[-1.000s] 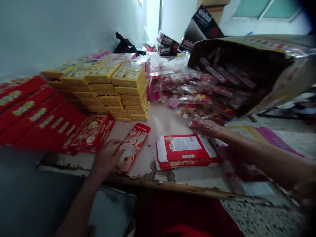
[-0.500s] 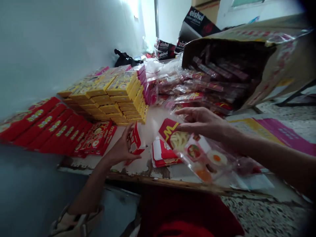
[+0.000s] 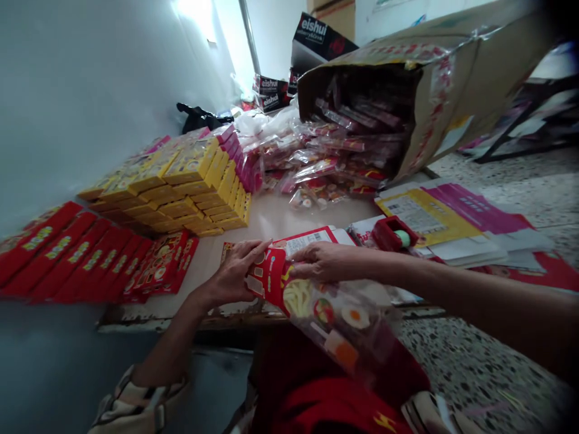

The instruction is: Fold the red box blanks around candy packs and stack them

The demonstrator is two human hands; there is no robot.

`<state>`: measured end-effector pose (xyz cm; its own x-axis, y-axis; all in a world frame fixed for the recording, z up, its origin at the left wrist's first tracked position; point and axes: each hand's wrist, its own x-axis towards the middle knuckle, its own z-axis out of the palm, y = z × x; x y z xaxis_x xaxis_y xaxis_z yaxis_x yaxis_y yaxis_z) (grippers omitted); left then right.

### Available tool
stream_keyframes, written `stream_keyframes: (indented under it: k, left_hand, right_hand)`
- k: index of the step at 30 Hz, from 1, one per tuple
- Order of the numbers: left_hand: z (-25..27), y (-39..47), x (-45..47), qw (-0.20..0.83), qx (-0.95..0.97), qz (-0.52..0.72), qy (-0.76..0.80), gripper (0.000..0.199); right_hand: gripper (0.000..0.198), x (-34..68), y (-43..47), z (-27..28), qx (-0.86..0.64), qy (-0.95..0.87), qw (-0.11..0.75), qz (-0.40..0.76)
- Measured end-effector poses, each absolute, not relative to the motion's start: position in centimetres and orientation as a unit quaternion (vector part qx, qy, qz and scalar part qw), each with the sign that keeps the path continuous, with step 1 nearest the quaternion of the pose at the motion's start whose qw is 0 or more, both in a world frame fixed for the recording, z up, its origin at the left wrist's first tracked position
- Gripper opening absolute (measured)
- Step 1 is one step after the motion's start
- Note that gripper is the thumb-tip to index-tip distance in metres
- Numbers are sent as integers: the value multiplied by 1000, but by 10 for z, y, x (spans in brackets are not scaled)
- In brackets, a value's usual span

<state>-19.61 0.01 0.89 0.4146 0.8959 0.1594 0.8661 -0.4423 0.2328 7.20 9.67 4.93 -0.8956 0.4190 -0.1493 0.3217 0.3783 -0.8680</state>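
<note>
My left hand (image 3: 233,274) is closed around a small red box (image 3: 266,283) at the table's front edge. Against the box's right end lies a clear plastic bag (image 3: 332,337) of toy food, with fries, a fried egg and an orange piece visible. The bag's left end appears to be inside the box. My right hand (image 3: 319,260) grips the bag near that end, its fingertips close to the box; the bag's other end hangs over the edge above my lap. Behind my hands, flat red-and-white cartons (image 3: 312,238) lie on the table.
Yellow boxes (image 3: 181,181) are stacked at back left, with a leaning row of red boxes (image 3: 76,253) before them. A large cardboard box (image 3: 456,102) lies on its side, spilling bagged toys (image 3: 316,157). A red tape dispenser (image 3: 393,234) sits by flat yellow-and-pink cartons (image 3: 434,211).
My right hand has brought the bag left and down to the box in my left hand; the two now meet. The view has shifted right, and the tape dispenser has come into sight.
</note>
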Motion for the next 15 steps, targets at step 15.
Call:
stream_keyframes:
  k: [15]
  left_hand:
    - [-26,-11,-224,57,773,117,621,110]
  right_hand:
    - [47,137,118,15,-376,-599,132,694]
